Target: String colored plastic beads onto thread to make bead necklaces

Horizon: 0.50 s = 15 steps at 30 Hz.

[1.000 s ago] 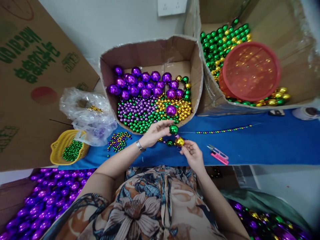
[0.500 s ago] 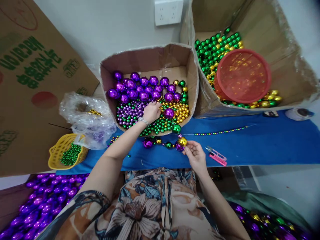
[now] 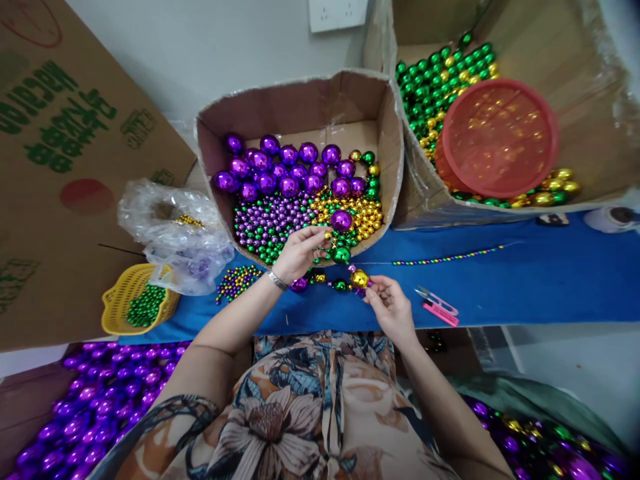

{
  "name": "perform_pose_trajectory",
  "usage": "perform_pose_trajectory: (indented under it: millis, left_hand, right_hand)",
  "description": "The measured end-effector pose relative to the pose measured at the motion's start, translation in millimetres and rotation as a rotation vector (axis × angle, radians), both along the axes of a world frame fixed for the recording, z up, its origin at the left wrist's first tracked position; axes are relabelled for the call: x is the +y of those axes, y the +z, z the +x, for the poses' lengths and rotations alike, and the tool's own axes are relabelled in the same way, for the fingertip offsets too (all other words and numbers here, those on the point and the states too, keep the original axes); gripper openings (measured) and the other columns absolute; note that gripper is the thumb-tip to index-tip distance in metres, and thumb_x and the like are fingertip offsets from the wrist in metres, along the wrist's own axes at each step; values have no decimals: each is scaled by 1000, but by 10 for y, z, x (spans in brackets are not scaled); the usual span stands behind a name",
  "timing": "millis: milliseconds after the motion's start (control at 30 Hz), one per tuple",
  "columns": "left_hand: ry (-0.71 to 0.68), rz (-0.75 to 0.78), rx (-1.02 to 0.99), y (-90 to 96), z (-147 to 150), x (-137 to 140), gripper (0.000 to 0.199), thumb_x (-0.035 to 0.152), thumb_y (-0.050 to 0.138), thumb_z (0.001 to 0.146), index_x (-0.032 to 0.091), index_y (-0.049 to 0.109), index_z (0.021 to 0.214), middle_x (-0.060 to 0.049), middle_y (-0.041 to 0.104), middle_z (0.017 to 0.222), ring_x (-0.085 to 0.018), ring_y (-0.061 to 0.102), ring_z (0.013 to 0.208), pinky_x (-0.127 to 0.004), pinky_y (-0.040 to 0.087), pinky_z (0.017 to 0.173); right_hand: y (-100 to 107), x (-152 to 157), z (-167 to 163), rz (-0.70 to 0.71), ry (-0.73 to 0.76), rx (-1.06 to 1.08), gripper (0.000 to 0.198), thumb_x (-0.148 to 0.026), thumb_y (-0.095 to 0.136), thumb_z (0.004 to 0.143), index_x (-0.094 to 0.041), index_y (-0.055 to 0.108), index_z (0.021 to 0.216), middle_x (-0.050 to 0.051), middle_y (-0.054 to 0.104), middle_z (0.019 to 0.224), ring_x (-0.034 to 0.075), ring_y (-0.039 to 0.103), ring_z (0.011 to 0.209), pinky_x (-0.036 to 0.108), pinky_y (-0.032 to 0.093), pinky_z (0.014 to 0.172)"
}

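Note:
Between the thumb and fingers of my left hand (image 3: 303,253) is a small gold bead (image 3: 328,236). My right hand (image 3: 391,305) pinches a bead string by its large gold bead (image 3: 359,279), with purple pieces beside the fingertips. From there the string runs up past a green bead (image 3: 341,255) to a big purple bead (image 3: 341,220) at the box's near edge. Another stretch, with a purple bead (image 3: 299,285) at its end, lies on the blue cloth (image 3: 320,313). Behind my hands, the cardboard box (image 3: 300,93) holds large purple balls (image 3: 289,155) and small purple, green and gold beads.
A second carton (image 3: 425,193) at right holds green and gold beads and a red basin (image 3: 500,137). Scissors (image 3: 437,300), a pink cutter (image 3: 441,313) and a thin bead strand (image 3: 450,257) lie right. Left are a yellow basket (image 3: 113,307), plastic bag (image 3: 200,257) and loose beads (image 3: 237,283).
My left hand has come back from among the small beads in the box towards the string, now with a gold bead. The right hand keeps its hold. The whole view has shifted slightly.

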<state>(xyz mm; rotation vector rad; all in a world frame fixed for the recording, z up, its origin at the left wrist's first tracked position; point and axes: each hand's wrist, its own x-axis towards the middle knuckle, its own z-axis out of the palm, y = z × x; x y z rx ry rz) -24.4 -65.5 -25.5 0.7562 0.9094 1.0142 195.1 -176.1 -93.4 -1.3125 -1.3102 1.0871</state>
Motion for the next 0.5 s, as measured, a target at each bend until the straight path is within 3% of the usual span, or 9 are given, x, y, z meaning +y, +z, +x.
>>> perform_pose_trajectory:
  millis: [167, 367, 500]
  left_hand:
    - [-1, 73, 74, -40, 10, -19, 27, 34, 79, 74, 18, 73, 94, -2, 67, 78, -10, 62, 72, -20, 50, 59]
    - [-36, 351, 330, 40, 91, -58, 25, 35, 78, 75, 19, 73, 95, -3, 70, 84, -10, 61, 71, -23, 51, 63]
    - [-55, 424, 335, 64, 321, -83, 25, 35, 78, 75, 19, 70, 92, -3, 70, 83, -11, 63, 73, -25, 53, 66]
  right_hand:
    - [-10, -20, 29, 5, 8, -52, 29, -38, 58, 91, -23, 55, 115, -1, 62, 82, 12, 65, 70, 26, 57, 67]
    - [82, 2, 133, 153, -106, -351, 28, -37, 58, 91, -22, 60, 115, 3, 67, 89, 15, 65, 81, 32, 56, 80]
    - [-46, 103, 293, 155, -156, -337, 28, -35, 56, 91, -21, 58, 116, 6, 68, 99, 16, 67, 89, 33, 56, 84]
